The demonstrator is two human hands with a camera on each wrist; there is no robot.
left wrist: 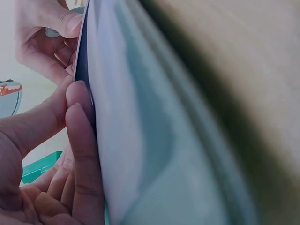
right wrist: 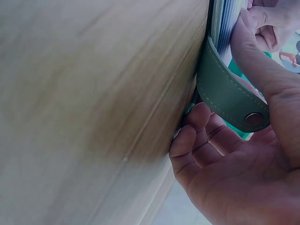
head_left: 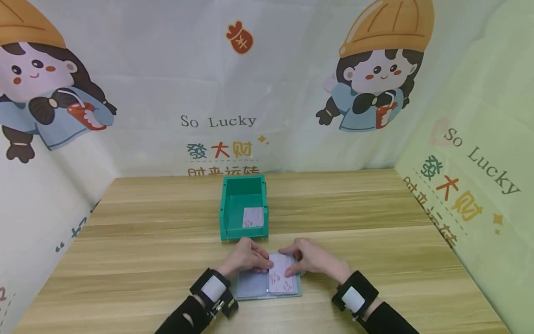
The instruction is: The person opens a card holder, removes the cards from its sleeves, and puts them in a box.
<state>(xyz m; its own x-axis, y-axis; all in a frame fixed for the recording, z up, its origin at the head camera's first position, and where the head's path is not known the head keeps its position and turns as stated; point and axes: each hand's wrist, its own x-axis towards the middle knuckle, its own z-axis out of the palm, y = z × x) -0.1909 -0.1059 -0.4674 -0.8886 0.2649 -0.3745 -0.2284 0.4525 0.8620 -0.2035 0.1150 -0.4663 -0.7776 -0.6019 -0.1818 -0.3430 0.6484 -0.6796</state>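
A card album (head_left: 252,285) with a pale blue-green cover lies open on the table, a clear sleeve on its left page. On the right page is a pale card (head_left: 280,278) with a small floral print. My left hand (head_left: 249,256) pinches the card's left edge near the album's fold, thumb and fingertips together. From the other side my right hand (head_left: 310,257) holds the album's right part, its thumb on the card and a finger at the top edge. The album's strap (right wrist: 229,98), with a metal snap, curves between the right thumb and fingers.
Behind the album stands a green bin (head_left: 244,199) with another printed card (head_left: 252,217) inside near its front wall. The wood-grain table (head_left: 146,241) meets cloth walls (head_left: 292,93) printed with cartoon figures at the back and sides.
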